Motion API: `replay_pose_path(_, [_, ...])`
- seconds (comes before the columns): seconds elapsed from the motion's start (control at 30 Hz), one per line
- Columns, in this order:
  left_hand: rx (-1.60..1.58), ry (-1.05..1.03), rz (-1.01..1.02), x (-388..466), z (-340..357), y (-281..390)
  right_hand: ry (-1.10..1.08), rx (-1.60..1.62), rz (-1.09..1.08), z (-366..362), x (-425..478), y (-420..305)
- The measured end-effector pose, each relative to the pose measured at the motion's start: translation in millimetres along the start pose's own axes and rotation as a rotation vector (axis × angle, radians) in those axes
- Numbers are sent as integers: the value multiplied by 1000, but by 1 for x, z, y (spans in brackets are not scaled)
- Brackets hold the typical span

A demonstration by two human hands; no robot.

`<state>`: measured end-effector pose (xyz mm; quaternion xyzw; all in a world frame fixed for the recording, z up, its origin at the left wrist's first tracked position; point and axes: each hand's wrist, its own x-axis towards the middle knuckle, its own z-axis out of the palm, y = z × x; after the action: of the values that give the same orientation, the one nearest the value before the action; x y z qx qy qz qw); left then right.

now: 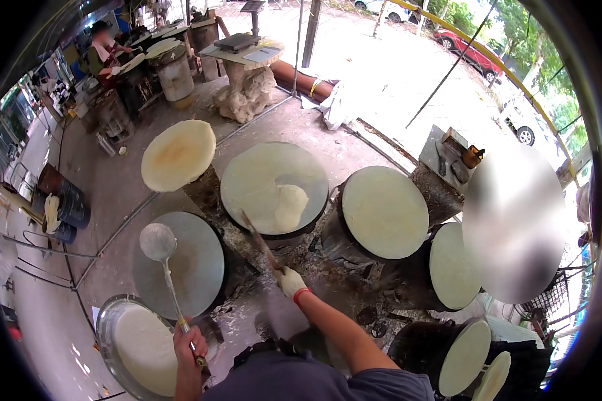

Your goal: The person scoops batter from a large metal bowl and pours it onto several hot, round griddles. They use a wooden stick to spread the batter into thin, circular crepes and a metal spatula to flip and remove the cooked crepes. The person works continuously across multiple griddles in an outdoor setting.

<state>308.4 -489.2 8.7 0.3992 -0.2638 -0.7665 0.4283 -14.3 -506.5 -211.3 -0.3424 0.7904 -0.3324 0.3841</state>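
My left hand (189, 345) grips the handle of a ladle (158, 241), whose batter-coated bowl is over the edge of a bare round griddle (195, 270). Below it is a metal basin (111, 346) of white batter (148, 346). In a white glove, my right hand (290, 281) is closed on a flat wooden spreader (259, 240). The spreader's tip is near the front left edge of the middle griddle (322, 213), where a thin sheet of batter (256, 175) lies with a thicker blob (291, 203) on it. A browned flatbread (178, 154) lies beyond the bare griddle.
To the right, several more drum stoves carry round flatbreads (385, 213). A stone-legged table (248, 55) with a scale stands beyond. Another person (105, 55) works at griddles at the far left. A side stand (439, 175) holds tools. Buckets (72, 208) are at the left.
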Motion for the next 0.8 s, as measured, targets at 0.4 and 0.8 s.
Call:
replay_pose_path(0.4, [-179,-159,-111,32,147,-64,-49,-140,1,-169,35,19])
replay_pose_path(0.8, [-169,-103,-128,56,179,-69,-161,-226,-46,-204,11,25])
